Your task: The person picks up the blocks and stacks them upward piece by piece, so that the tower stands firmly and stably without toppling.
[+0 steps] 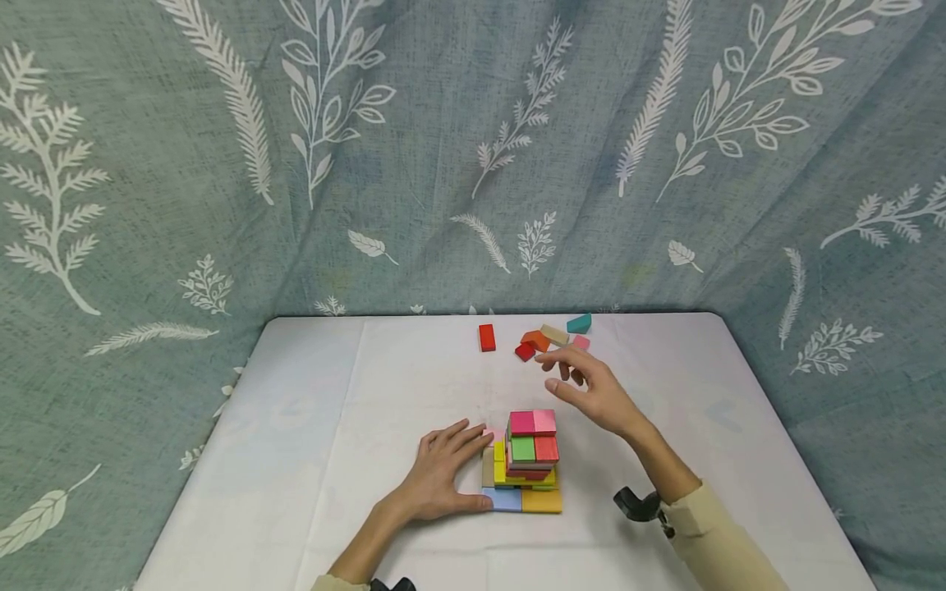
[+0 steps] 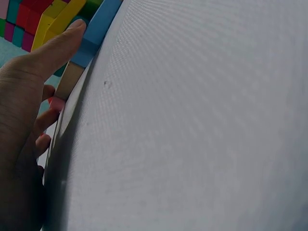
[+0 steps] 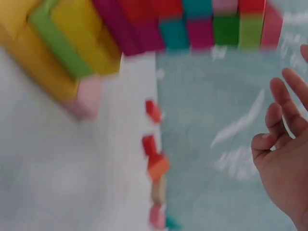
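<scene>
A stacked tower of coloured wooden blocks (image 1: pixel 523 450) rises from a wider base near the front middle of the table. The left hand (image 1: pixel 443 476) lies along the base's left side, fingers spread and fairly straight. In the left wrist view its thumb (image 2: pixel 57 50) extends to the blue base block (image 2: pixel 98 33), by the yellow blocks, while the other fingers reach toward a beige block (image 2: pixel 70 79) and a pink one. The right hand (image 1: pixel 594 392) is raised beyond the tower to its right, fingers loosely bent, holding nothing. Several colourful upper blocks (image 3: pixel 199 33) show in the right wrist view.
Loose blocks lie toward the table's far edge: a red block (image 1: pixel 486 337) by itself, then another red block (image 1: pixel 525 351), an orange block (image 1: pixel 535 339), a beige block (image 1: pixel 554 334), a pink block (image 1: pixel 581 341) and a teal block (image 1: pixel 580 323). A patterned curtain (image 1: pixel 443 164) hangs behind the white table (image 1: pixel 399 369).
</scene>
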{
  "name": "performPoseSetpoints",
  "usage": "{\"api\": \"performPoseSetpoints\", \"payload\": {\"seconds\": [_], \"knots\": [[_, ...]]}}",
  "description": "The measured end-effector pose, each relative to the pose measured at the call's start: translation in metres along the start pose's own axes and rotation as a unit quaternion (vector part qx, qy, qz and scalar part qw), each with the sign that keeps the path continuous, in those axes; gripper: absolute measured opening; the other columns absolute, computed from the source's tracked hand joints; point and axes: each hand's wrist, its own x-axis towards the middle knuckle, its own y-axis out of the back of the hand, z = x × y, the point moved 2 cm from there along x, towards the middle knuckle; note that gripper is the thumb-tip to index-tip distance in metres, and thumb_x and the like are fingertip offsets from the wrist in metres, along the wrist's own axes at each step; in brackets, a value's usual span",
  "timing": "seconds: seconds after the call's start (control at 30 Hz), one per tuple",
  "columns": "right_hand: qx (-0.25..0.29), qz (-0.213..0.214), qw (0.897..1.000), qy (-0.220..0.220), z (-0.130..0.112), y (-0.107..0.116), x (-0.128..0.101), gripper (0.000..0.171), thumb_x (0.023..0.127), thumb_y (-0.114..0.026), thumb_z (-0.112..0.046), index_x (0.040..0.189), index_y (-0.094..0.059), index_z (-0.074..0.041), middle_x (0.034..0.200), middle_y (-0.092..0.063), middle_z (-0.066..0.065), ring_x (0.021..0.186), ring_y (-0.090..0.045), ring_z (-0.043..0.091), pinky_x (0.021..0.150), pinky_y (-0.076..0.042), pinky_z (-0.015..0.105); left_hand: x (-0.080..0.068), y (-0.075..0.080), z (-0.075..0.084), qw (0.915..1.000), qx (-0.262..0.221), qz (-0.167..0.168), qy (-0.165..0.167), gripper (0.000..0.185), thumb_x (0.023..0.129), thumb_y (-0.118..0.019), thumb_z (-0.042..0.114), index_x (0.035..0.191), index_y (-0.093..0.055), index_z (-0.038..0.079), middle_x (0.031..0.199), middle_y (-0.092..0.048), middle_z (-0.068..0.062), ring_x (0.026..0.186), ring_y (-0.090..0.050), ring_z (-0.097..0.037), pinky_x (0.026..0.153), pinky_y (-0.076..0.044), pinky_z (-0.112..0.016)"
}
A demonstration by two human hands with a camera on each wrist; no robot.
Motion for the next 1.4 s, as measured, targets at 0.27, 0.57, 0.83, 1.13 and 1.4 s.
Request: {"api": "performPoseSetpoints", "payload": {"seconds": [0.27, 0.57, 0.83, 1.13, 1.4], "knots": [[-0.039, 0.042, 0.992, -0.110, 0.072, 0.021, 0.022, 0.041, 0.096, -0.069, -0.033, 0.131, -0.064, -0.014, 0.118, -0.061, 0.009, 0.090, -0.048, 0.023, 0.071, -0.041, 0.037, 0.000, 0.001, 0.001, 1.0000, 0.003, -0.004, 0.006, 0.102, 0.076, -0.059, 0.084, 0.159, -0.032, 0.031, 0.164, -0.029, 0.009, 0.152, -0.018, -0.023, 0.112, -0.019, -0.057], [-0.054, 0.053, 0.976, -0.205, 0.134, 0.029, 0.026, 0.048, 0.096, -0.069, -0.031, 0.139, -0.058, -0.012, 0.135, -0.055, 0.011, 0.105, -0.052, 0.029, 0.085, -0.046, 0.044, -0.001, 0.003, 0.004, 1.0000, 0.002, -0.004, -0.003, 0.101, 0.077, -0.062, 0.081, 0.158, -0.033, 0.029, 0.163, -0.031, 0.006, 0.152, -0.020, -0.027, 0.112, -0.020, -0.059], [-0.067, 0.066, 0.968, -0.233, 0.153, 0.027, 0.032, 0.054, 0.094, -0.070, -0.024, 0.142, -0.054, -0.005, 0.138, -0.051, 0.020, 0.131, -0.045, 0.037, 0.110, -0.038, 0.055, -0.001, 0.003, 0.004, 1.0000, -0.002, -0.008, 0.001, 0.100, 0.077, -0.063, 0.080, 0.159, -0.032, 0.030, 0.164, -0.030, 0.007, 0.152, -0.019, -0.025, 0.113, -0.019, -0.058], [-0.148, 0.054, 0.955, -0.250, 0.164, 0.020, 0.040, 0.057, 0.095, -0.068, -0.026, 0.143, -0.052, 0.001, 0.135, -0.053, 0.022, 0.127, -0.050, 0.039, 0.107, -0.039, 0.057, -0.002, 0.004, 0.004, 0.9999, -0.004, -0.009, 0.005, 0.100, 0.077, -0.063, 0.080, 0.159, -0.032, 0.031, 0.164, -0.029, 0.008, 0.153, -0.018, -0.024, 0.113, -0.018, -0.058], [-0.154, 0.063, 0.953, -0.252, 0.160, 0.018, 0.043, 0.048, 0.094, -0.070, -0.024, 0.134, -0.060, 0.000, 0.128, -0.057, 0.021, 0.112, -0.055, 0.035, 0.098, -0.045, 0.053, -0.002, 0.002, 0.001, 0.9999, 0.003, -0.009, 0.008, 0.101, 0.076, -0.060, 0.083, 0.159, -0.031, 0.032, 0.164, -0.028, 0.010, 0.153, -0.017, -0.023, 0.113, -0.019, -0.056]]}}
